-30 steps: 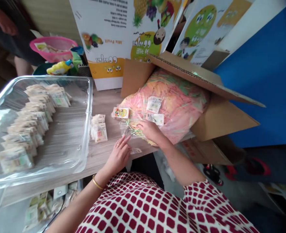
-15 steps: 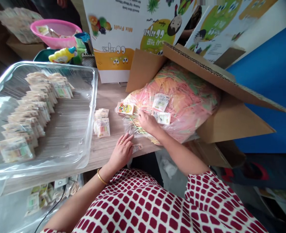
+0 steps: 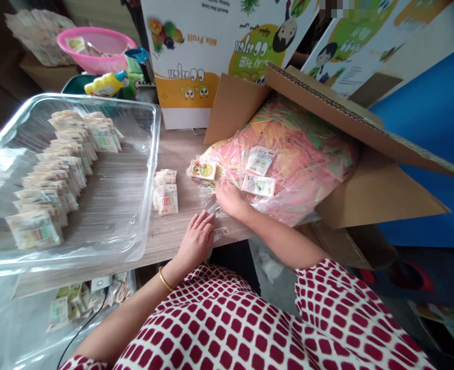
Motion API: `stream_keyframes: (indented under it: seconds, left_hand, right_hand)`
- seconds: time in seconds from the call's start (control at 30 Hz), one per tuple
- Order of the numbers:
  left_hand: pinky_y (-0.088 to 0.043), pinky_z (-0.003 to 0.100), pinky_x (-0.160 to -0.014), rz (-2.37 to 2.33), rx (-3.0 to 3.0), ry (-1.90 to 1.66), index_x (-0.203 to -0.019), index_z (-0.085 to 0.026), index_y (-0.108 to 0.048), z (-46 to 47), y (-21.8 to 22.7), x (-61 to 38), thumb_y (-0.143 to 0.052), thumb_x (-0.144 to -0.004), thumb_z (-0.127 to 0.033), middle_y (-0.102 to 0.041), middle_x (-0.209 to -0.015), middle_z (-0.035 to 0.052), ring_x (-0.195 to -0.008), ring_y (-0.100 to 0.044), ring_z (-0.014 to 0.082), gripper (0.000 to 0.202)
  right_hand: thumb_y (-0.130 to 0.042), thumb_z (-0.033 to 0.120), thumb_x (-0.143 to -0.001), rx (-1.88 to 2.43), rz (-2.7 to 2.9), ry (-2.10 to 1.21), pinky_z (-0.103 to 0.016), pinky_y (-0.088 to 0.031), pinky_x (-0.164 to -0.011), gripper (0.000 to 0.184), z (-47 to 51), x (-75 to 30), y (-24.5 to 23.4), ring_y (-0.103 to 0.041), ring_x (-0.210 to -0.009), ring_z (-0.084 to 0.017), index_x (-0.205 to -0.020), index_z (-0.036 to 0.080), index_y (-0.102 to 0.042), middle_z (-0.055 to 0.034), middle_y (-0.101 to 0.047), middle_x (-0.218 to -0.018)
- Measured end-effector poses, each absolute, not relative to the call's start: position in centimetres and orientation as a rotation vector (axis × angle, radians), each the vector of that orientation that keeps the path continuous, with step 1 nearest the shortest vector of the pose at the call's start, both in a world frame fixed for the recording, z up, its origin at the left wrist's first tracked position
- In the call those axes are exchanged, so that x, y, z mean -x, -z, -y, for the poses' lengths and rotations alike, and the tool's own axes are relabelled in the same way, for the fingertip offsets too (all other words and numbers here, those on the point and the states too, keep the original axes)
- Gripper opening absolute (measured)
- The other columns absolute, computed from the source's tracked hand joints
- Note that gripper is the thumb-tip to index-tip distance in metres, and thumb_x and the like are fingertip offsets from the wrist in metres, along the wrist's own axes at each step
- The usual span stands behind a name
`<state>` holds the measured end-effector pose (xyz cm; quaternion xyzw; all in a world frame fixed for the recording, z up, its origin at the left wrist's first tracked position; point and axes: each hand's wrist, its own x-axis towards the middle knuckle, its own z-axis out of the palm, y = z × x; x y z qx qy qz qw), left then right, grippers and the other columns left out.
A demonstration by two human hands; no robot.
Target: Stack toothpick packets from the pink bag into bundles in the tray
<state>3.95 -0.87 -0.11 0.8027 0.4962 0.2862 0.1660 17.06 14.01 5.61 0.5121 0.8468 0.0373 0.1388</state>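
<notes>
Wood-grain bench point(image 3: 180, 149), blue wall point(image 3: 435, 128) at frame right. Open cardboard box point(image 3: 365, 190) lies on its side at centre right, with a clear bag of coloured sticks point(image 3: 300, 149) spilling out of it; two small labelled packets lie on the bag.

Right hand point(image 3: 229, 198) is at centre frame, palm down on the bag's lower left edge, fingers curled into the plastic. Can't tell if it's gripping anything.

Left hand point(image 3: 198, 239) is just below it, flat on the bench's near edge, fingers straight and together, holding nothing. A small packet point(image 3: 221, 232) lies at its fingertips; touching or just beside, can't tell.

Printed packet point(image 3: 202, 169) lies at the bag's left edge. Short stack of packets point(image 3: 165, 192) sits left of the hands. Clear tray point(image 3: 149, 154) at frame left holds rows of packets. Pink bowl point(image 3: 95, 46) and yellow bottle point(image 3: 105, 85) are at upper left.
</notes>
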Motion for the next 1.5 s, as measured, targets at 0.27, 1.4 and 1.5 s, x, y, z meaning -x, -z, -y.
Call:
stream_keyframes:
  seconds: [0.27, 1.4, 1.5]
  left_hand:
    - [-0.036, 0.057, -0.122, -1.420, -2.276, -0.820, -0.100, -0.018, -0.064, 0.8, 0.2, -4.0, -0.048, -0.100, -0.016, -0.065, -0.144, 0.0120, -0.149, -0.044, 0.0308, 0.016]
    - [-0.066, 0.042, -0.084, -0.952, -0.374, -1.151, -0.098, -0.014, -0.076, -4.3, -5.1, -2.7, -0.079, -0.083, -0.033, -0.074, -0.119, 0.0115, -0.104, -0.070, 0.0246, 0.024]
    - [-0.059, 0.044, -0.100, -0.934, -0.376, -1.168, -0.095, -0.013, -0.077, -4.8, -5.2, -2.9, -0.081, -0.082, -0.033, -0.077, -0.114, 0.0115, -0.110, -0.070, 0.0249, 0.024]
  right_hand:
    - [-0.041, 0.008, -0.098, -1.388, -2.548, -0.161, -0.044, -0.042, -0.104, 0.036, -13.8, -19.0, -6.1, -0.055, -0.120, -0.033, -0.117, 0.005, -0.072, -0.0237, -0.063, -0.130]
    - [-0.073, 0.060, -0.086, -1.733, -1.528, 3.049, -0.019, -0.023, -0.037, 0.054, -16.1, -22.3, -8.8, -0.026, -0.043, -0.006, -0.068, 0.024, -0.037, 0.0106, -0.031, -0.055]
    - [-0.067, 0.065, -0.088, -1.792, -1.829, 2.799, -0.021, -0.022, -0.039, 0.047, -15.0, -21.8, -9.0, -0.027, -0.044, -0.007, -0.073, 0.023, -0.050, 0.0094, -0.034, -0.057]
